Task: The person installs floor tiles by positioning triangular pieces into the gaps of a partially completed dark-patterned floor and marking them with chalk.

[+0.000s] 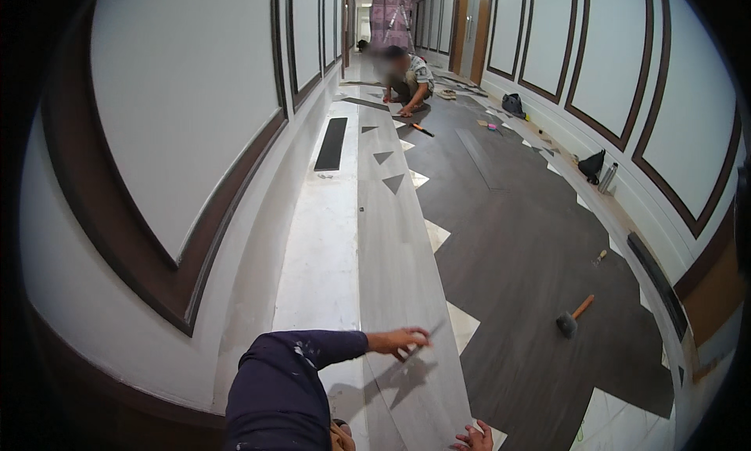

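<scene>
My left hand (397, 342) is closed on a thin grey flat piece (431, 333), seen almost edge-on and slightly blurred. It hovers above the light grey floor planks (399, 271) and casts a shadow on them. My right hand (475, 438) shows only in part at the lower edge, over the right side of the planks. Its fingers are apart and nothing shows in them. Farther along the same planks lie several grey triangular offcuts (393, 183). To the right spreads dark grey flooring (512, 294) with a zigzag edge; a rubber mallet (570, 323) lies on it.
A bare white floor strip (317, 247) runs along the left wall, with a dark plank (331, 144) on it. Ahead, a co-worker (412, 79) squats at the floor. A small wooden-handled tool (601, 257), a metal bottle (608, 178) and a black bag (591, 166) are to the right.
</scene>
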The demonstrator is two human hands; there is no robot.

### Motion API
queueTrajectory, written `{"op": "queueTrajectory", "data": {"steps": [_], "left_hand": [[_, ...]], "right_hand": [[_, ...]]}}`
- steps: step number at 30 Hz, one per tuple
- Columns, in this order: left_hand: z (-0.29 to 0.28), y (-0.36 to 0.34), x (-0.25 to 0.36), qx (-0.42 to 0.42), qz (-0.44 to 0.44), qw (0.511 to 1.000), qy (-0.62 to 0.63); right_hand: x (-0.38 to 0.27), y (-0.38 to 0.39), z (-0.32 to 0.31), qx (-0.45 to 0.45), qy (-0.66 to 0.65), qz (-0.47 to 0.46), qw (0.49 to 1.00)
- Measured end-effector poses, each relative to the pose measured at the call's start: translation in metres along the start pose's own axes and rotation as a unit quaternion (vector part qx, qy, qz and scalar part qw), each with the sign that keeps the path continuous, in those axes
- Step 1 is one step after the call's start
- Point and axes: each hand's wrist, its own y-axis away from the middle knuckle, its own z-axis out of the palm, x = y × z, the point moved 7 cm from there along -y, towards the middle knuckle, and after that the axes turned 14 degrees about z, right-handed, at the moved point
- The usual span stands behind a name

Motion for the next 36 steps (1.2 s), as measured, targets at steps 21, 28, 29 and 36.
{"op": "queueTrajectory", "data": {"steps": [21, 28, 29, 36], "left_hand": [[-0.024, 0.030, 0.223, -0.068, 0.345, 0.895, 0.273], [-0.011, 0.048, 0.280, -0.108, 0.400, 0.861, 0.296], [-0.008, 0.044, 0.286, -0.114, 0.403, 0.860, 0.292], [-0.014, 0.061, 0.288, -0.142, 0.408, 0.846, 0.312]], "right_hand": [[0.075, -0.051, -0.033, -0.008, -0.006, -0.010, 1.000], [0.092, -0.076, -0.043, -0.005, 0.064, -0.014, 0.998], [0.096, -0.083, -0.047, -0.001, 0.074, 0.004, 0.997], [0.069, -0.047, -0.020, 0.001, 0.125, 0.000, 0.992]]}}
